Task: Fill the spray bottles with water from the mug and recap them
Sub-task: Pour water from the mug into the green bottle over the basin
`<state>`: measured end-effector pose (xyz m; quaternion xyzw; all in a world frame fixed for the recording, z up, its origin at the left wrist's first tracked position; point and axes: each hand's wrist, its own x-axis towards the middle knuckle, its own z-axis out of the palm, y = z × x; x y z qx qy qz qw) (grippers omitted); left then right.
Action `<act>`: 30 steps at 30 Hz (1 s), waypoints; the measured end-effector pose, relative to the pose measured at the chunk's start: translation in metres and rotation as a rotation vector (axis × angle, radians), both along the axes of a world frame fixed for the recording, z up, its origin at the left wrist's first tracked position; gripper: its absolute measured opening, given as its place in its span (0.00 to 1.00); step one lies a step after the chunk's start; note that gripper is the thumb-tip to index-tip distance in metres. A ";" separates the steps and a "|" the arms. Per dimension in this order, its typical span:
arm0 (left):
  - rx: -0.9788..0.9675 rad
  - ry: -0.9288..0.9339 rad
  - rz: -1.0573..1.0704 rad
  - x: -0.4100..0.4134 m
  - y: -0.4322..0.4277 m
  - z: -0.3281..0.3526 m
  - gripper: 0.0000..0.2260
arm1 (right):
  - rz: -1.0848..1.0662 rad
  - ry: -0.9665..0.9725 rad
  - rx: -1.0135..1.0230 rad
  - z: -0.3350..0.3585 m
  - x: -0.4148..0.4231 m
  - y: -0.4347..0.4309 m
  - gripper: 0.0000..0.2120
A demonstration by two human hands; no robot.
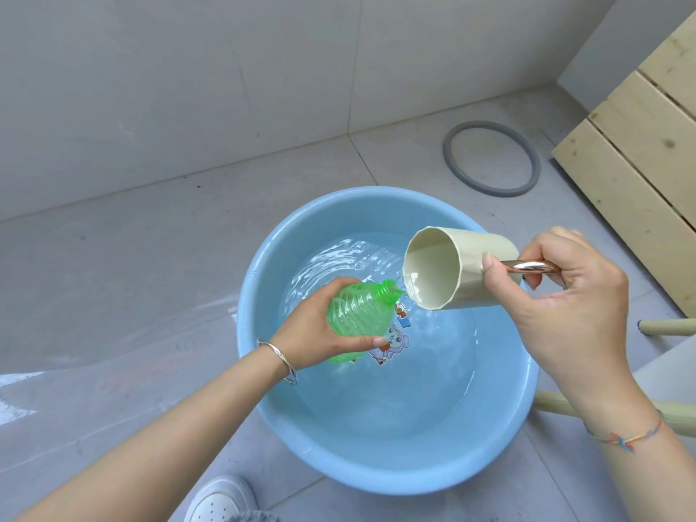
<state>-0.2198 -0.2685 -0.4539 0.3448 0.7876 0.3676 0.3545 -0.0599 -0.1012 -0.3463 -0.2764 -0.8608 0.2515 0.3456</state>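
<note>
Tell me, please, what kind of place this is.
Probably a home bathroom or wash area: grey floor tiles meet a tiled wall, a blue basin of water stands on the floor, and a grey ring lies by the wall.

No word, brand or number can be read anywhere. The cartoon print on the floor of the blue basin (under water, near its middle) bears small marks too blurred to read.

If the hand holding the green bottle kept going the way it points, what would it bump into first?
Probably the mug, whose rim sits right by the bottle neck; depth is hard to judge.
</note>
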 end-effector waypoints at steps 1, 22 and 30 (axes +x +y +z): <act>0.000 -0.001 0.002 0.000 0.000 0.000 0.33 | 0.001 -0.006 0.015 0.001 -0.001 -0.001 0.17; 0.011 -0.003 0.020 0.003 0.000 -0.005 0.35 | 0.071 -0.053 0.323 0.009 -0.013 -0.013 0.15; 0.006 -0.021 0.027 0.004 0.000 -0.005 0.35 | 0.113 -0.044 0.429 0.009 -0.017 -0.017 0.16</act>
